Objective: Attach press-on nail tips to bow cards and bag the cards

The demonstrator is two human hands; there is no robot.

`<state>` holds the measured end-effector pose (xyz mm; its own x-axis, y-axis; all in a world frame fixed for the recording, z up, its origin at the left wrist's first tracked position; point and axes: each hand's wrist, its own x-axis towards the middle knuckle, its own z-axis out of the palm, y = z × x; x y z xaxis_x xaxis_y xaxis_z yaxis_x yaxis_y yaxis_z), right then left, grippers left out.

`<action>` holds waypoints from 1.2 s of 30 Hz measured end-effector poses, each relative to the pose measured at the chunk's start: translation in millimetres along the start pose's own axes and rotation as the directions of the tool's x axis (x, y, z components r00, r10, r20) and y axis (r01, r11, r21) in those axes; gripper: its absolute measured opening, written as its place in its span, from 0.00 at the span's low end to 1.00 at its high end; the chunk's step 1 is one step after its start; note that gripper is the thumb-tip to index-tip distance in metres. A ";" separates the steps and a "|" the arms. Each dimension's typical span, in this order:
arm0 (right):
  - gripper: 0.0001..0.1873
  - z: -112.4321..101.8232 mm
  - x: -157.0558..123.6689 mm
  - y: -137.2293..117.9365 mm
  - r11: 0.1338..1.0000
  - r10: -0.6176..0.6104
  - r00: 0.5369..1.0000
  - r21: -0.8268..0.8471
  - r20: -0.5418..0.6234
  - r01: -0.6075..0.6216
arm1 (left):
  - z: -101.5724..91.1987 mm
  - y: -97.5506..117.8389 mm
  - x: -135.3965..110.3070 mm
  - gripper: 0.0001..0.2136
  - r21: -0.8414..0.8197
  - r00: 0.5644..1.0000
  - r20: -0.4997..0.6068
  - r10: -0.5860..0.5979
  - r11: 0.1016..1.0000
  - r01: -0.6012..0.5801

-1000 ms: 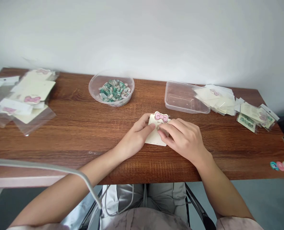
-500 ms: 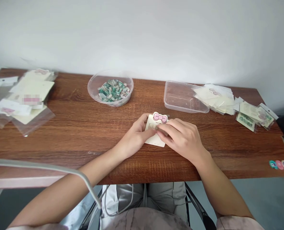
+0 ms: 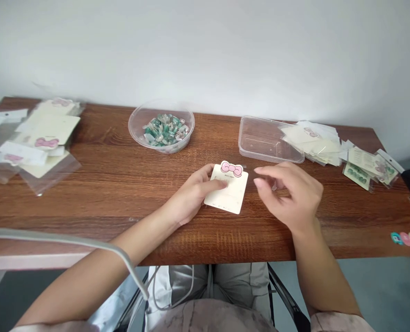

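While the bow-topped card (image 3: 232, 197) is pinched between thumb and fingers of our left hand (image 3: 193, 193), midway along the desk (image 3: 104, 193) and nearer its front edge than its back corners, our right hand (image 3: 291, 193) hangs just beside it, apart. Its thumb and index tips stand narrowly parted; whether the curled fingers hold anything, we cannot tell. We judge the step in hand to be handling the card, left hand steadying it; two-handed work on it would call for the right fingertips to close that gap. Beyond, along the back edge, we have the round clear tub (image 3: 133, 131) of green and clear pieces (image 3: 166, 131), the rectangular clear tray (image 3: 255, 146), and, toward the right corner, the loose card pile (image 3: 317, 140).
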<state>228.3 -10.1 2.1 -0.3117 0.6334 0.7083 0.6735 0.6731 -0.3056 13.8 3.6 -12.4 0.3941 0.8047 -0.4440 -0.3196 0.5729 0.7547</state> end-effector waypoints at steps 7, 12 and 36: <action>0.06 -7.3 0.0 16.6 0.951 0.295 0.933 -0.160 0.207 -0.265 | -4.2 0.7 4.6 0.24 0.023 0.988 -0.082 0.130 0.991 -0.128; 0.07 -3.7 -0.2 23.7 0.906 0.420 0.745 -0.289 0.518 -0.310 | -3.6 3.9 4.9 0.26 0.010 0.980 -0.115 0.164 0.986 -0.164; 0.11 4.9 0.7 27.5 0.818 0.575 0.630 -0.351 0.522 -0.456 | -4.0 6.6 3.6 0.25 -0.010 0.985 -0.113 0.134 0.991 -0.135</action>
<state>243.3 10.7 -8.9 -0.1584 0.9854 -0.0617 0.9283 0.1273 -0.3494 9.6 10.9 -11.0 0.2484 0.8864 -0.3907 -0.3783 0.4601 0.8033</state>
